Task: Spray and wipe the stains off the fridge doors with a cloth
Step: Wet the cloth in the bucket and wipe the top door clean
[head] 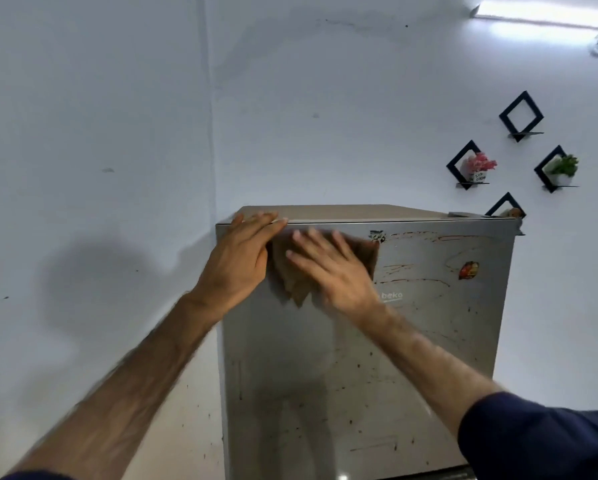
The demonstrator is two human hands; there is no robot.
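Pressed flat with fingers spread, the right hand (pixel 328 268) pins a brownish cloth (pixel 292 285) against the upper left part of the fridge door (pixel 412 358); it does not pinch the cloth, only holds it to the metal under the palm. The left hand (pixel 238 258) lies open too, its fingers hooked over the door's top edge near the left corner, touching the cloth's left side. The cloth is crumpled, its lower corner hanging free below the palm.

The door is brushed grey metal. Reddish-brown streaks (pixel 415 282) run across its upper right part, dark specks scatter lower down, and one small coloured magnet (pixel 468 270) sits near the right edge. One cloth and two hands are seen.

Left of the fridge is bare white wall (pixel 117 98), close to the door's edge. On the right hang four black diamond-shaped shelves (pixel 521 116), two of them holding small plants.
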